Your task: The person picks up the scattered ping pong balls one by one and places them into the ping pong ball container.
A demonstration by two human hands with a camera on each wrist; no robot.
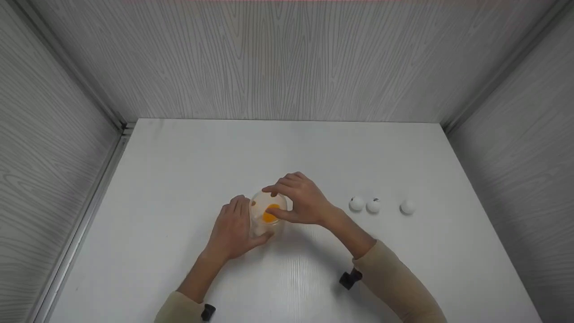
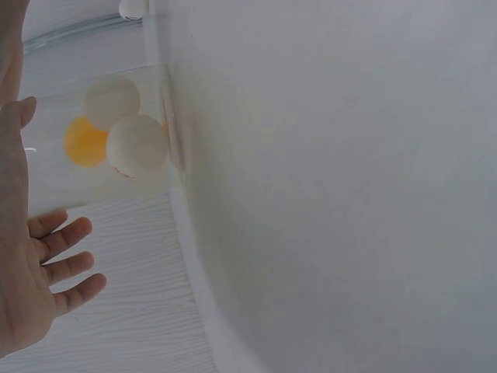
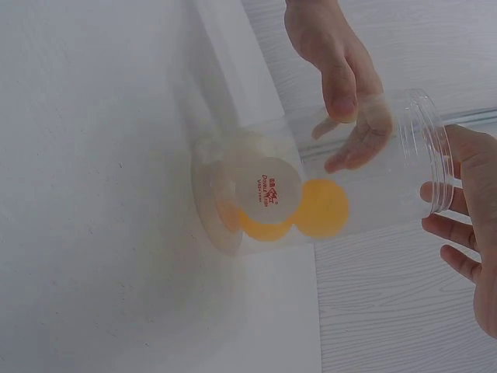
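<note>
A: Starting at the left, what is the left hand doing?

B: It lies against the left side of the clear jar, near the middle of the table. In the head view the thumb comes round the front of the jar near its base and the fingers lie fairly straight along the wall. My guess is it steadies the jar so it does not slide or tip. The left wrist view shows the palm open, fingers spread and relaxed, so its grip is loose, more a brace than a clasp.

A: And what is in the jar?

B: Balls. The right wrist view shows a white ball with red print and at least two orange balls beside it, resting at the closed bottom. The left wrist view shows two pale ones and one orange.

A: The right hand?

B: It arches over the jar's open mouth, fingertips and thumb at the rim. Whether it pinches the rim or only hovers I cannot tell, and I see no ball in it.

A: Further right?

B: Three white balls lie on the table in a row, well apart from the jar, two close together and one off alone.
</note>
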